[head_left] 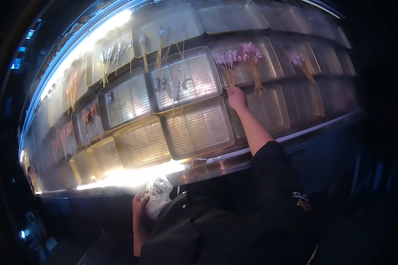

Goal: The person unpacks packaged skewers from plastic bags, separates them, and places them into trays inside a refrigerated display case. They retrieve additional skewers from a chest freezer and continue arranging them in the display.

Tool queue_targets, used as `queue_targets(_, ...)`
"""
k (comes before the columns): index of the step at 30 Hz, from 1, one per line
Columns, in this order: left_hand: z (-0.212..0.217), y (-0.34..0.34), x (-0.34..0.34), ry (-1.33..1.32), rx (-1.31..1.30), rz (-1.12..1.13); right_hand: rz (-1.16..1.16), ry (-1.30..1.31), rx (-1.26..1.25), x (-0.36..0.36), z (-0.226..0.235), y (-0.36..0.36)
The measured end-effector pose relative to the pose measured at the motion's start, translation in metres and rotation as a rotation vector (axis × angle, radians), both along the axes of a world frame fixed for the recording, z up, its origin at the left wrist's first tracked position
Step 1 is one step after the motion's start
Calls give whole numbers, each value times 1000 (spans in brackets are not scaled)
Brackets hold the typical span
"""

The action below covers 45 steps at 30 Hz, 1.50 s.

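Observation:
My right hand (237, 98) reaches out over the display, its fingers closed round the stick ends of a bunch of skewers (227, 61). Pinkish-purple pieces sit on the far ends of these skewers, which rest on a metal tray (269, 66). A second pink bunch of skewers (252, 56) lies right beside it in the same tray. Close to my body, my left hand (140, 206) is closed on a crumpled clear plastic bag (158, 196). What is inside the bag cannot be made out.
Rows of shallow metal trays with wire racks fill the display. A smaller pink bunch of skewers (300, 61) lies farther right; dark skewers (174, 88) lie in a middle tray. Reddish-brown skewers (89, 115) are at the left. A bright light strip (132, 175) runs along the front edge.

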<state>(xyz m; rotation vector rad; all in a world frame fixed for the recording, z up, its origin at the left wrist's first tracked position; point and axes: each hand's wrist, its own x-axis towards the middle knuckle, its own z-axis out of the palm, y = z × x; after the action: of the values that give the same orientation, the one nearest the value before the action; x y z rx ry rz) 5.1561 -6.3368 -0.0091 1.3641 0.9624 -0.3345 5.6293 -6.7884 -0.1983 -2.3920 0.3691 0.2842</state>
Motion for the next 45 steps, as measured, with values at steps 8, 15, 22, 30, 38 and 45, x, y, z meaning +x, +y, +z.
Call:
queue_targets(8,-3,-27,24,-27,129,-60,40,-229,234,-34,15,-18)
queue_targets(15,-10,-41,39,-45,100,5,128,-156,427,-126,53,-50)
queue_targets(22,-9,-57,104,-104,-289,-25,-149,-11,773,-206,84,-50)
queue_targets(30,-44,-78,169,-108,-437,-517,-477,-140,564,-164,150,-231)
queue_targets(38,-17,-178,181,-144,-364,-251,-589,-49,397,6,126,-519)
queue_targets(45,-25,-284,137,-27,65,10,-511,9,183,198,36,-695)
